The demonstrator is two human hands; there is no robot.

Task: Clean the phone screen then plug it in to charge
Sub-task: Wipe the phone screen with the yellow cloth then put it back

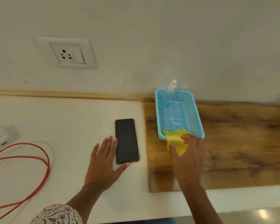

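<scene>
While your right hand [187,152] pinches the yellow cloth [176,140] between thumb and fingers at the near lip of the blue basket [199,120], the cleaning itself looks not yet begun; the cloth hangs half over the rim, partly inside the basket and partly over the wooden board [241,143], so I judge you are at the fetching step. Your left hand [103,165] lies flat and spread on the white counter [63,123], holding nothing, fingers along the left edge of the phone [127,141] and thumb touching its near corner as if to steady it; the phone lies face up, screen dark, just left of the board. The spray bottle [168,96] stands in the far corner of the basket, untouched. Charging is all ahead of you: the white adapter [2,135] sits well to the left with the red cable [31,152] looped on the counter, neither joined to the phone, and the wall socket [67,54] has nothing in it.
</scene>
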